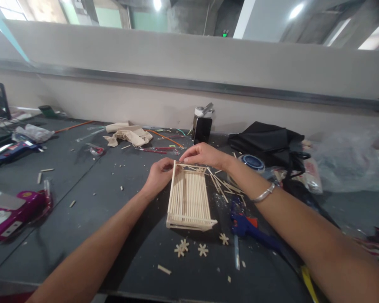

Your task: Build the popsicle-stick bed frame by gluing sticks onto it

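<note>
- Your left forearm [94,252]: crosses the near edge of the desk [82,168], slanting inward and away from you.
- Your left hand [159,174]: fingers curled inward; tips partly hidden.
- Your right forearm [290,223]: slants in from your right.
- Your right hand [205,155]: back upward, fingers bent, slightly farther from that edge; fingertips near your left hand.

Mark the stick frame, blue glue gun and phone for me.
Stick frame [196,195]: head view, on its slatted panel.
Blue glue gun [240,225]: head view, on its body.
Phone [203,129]: head view, on its dark face.
</note>
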`<state>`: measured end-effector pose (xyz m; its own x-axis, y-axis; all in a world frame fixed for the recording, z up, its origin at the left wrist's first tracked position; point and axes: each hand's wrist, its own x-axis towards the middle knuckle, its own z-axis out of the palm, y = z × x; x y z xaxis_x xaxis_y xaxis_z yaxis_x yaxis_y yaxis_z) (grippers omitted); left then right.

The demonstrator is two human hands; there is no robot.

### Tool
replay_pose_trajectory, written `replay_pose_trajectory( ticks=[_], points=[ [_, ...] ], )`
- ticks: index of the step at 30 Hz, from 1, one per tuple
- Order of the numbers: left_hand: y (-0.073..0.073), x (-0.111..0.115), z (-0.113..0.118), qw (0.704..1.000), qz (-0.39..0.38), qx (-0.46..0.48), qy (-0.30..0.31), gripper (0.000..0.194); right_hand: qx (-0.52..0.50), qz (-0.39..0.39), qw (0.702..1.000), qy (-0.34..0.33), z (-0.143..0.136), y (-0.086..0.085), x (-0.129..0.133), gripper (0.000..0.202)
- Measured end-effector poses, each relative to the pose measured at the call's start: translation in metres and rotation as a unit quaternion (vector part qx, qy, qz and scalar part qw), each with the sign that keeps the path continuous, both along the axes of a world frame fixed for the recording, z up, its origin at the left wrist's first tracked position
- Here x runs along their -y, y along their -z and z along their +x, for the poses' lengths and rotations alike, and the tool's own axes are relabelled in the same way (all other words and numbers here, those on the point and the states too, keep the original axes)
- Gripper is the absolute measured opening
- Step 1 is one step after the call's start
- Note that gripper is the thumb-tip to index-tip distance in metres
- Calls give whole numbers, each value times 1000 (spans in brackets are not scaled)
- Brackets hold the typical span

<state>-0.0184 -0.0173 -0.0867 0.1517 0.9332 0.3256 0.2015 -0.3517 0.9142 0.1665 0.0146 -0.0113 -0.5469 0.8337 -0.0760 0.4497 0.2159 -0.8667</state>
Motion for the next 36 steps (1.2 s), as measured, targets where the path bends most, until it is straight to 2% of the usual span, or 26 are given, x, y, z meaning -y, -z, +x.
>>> replay_pose_trajectory(
  ticks=[7,10,14,19,28,36],
  points=[
    [-3,1,-3,1000,7,-8,22,14,69,140,987,37,3,5,22,25],
    [-4,1,-2,1000,8,1,27,14,98,183,977,48,2,12,26,19],
    [-4,1,-3,1000,2,2,28,17,104,192,975,50,-1,19,26,14],
    [-3,0,-4,1000,-7,17,25,19,103,209,971,59,-3,19,28,11],
    [-3,-1,-5,999,24,-8,40,14,99,205,972,60,-3,22,27,11],
    [-3,-1,-5,999,19,-8,38,14,85,189,976,69,-2,25,26,11]
  ],
)
